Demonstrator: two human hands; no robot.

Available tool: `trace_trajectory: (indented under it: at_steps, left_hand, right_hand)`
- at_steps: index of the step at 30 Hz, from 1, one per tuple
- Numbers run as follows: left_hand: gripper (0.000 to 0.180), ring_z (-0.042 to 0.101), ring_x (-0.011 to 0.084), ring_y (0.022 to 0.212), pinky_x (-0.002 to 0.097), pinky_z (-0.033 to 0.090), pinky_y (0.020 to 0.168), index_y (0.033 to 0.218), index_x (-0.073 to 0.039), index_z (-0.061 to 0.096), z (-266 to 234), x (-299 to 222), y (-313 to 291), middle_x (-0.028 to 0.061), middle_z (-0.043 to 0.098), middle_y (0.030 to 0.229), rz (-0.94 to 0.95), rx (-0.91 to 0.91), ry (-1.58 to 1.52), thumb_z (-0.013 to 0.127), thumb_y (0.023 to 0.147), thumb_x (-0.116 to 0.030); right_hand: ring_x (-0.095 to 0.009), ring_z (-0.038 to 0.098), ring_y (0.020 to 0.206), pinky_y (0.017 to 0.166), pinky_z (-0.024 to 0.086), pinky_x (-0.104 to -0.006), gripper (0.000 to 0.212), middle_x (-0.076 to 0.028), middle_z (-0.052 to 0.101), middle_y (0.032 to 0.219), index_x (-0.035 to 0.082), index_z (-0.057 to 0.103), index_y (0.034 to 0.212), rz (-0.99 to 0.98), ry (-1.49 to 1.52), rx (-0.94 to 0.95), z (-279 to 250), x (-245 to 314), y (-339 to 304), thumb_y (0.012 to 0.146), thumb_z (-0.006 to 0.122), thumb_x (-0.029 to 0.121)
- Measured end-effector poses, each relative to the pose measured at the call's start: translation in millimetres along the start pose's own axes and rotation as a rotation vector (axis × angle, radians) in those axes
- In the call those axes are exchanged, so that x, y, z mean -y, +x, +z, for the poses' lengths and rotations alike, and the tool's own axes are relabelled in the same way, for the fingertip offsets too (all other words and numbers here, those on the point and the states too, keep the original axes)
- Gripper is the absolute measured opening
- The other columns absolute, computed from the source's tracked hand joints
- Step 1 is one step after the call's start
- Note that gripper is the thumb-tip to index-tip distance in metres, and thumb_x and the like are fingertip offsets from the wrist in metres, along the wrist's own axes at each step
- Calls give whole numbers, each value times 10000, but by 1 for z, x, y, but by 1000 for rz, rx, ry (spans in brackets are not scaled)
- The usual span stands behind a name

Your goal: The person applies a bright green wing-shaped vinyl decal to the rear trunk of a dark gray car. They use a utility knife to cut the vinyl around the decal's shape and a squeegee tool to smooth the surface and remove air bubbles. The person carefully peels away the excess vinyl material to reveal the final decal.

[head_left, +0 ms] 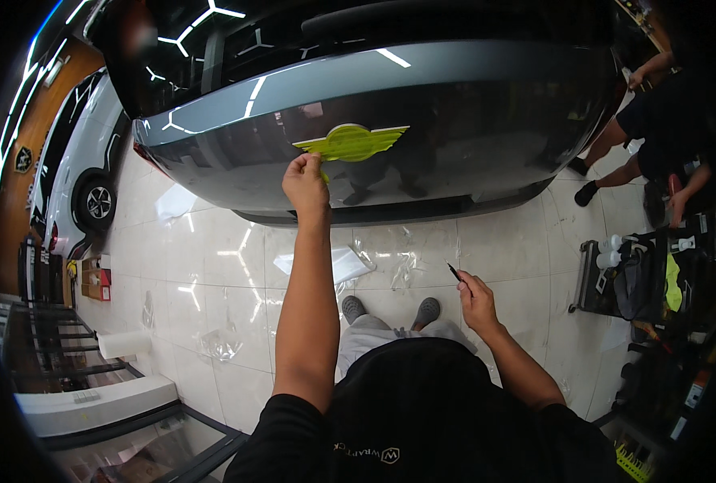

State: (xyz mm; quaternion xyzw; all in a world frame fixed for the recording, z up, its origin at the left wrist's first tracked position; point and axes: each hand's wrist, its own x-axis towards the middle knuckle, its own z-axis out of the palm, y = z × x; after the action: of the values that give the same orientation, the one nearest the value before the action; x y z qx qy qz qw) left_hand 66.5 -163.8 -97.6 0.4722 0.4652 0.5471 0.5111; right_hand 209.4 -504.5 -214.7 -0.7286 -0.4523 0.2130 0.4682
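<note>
Apparently, in the head view, close handwork is underway on a yellow-green winged emblem [360, 143] against the grey tailgate [503, 121]. The left hand [305, 181] has bunched fingers at its lower left edge; I can't tell whether they pinch it. The right hand [477, 302] clamps a slim dark tool [454, 272], well apart. Bringing that up would call for steadiness; the tiled floor [511, 258] gives the arm room.

L hand [306, 182] at 11 o'clock, by ylw-grn winged emblem [354, 143], 12 o'clock; R hand [477, 301], 4 o'clock, holds thin blk tool [454, 272].
</note>
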Motion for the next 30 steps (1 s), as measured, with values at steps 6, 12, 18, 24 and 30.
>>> trace_trajectory:
  at_steps: [6, 12, 18, 24, 30]
  left_hand:
    - [136, 543, 115, 636, 226, 411, 551, 931, -13, 615, -6, 7, 10, 36, 602, 773, -215, 39, 22, 622, 872, -135]
    - [243, 552, 121, 734, 236, 429, 630, 1078, -41, 578, -11, 31, -11, 25, 599, 871, -247, -25, -207, 616, 909, -211]
    - [183, 522, 100, 640, 240, 409, 581, 948, -14, 634, 0, 10, -15, 11, 590, 749, 122, -21, 378, 636, 904, -191]
    - [151, 507, 110, 571, 246, 391, 532, 922, 3, 636, -8, 20, -4, 22, 586, 722, -112, -30, 10, 619, 890, -144]
    - [136, 516, 108, 581, 243, 395, 513, 937, -4, 627, -12, 16, -8, 26, 584, 739, -327, -6, -192, 600, 890, -129]
  right_hand:
    - [-345, 616, 779, 711, 488, -390, 242, -195, 615, 883, -30, 591, 1145, -88, -17, -4, -15, -2, 32, 931, 518, 58]
    - [-337, 619, 775, 708, 488, -380, 232, -191, 621, 883, -27, 599, 1134, -79, 10, -16, -22, -6, 40, 931, 519, 53]
    - [-330, 625, 790, 724, 492, -365, 231, -184, 624, 885, -18, 604, 1132, -50, -4, 87, -23, -11, 22, 930, 520, 54]
    - [-328, 625, 807, 738, 490, -371, 236, -181, 627, 898, -10, 602, 1142, -70, 12, 116, -13, 0, 14, 931, 527, 66]
    - [-336, 621, 816, 741, 489, -371, 237, -184, 629, 916, -10, 599, 1145, -19, 32, 103, -11, -1, 6, 932, 529, 65]
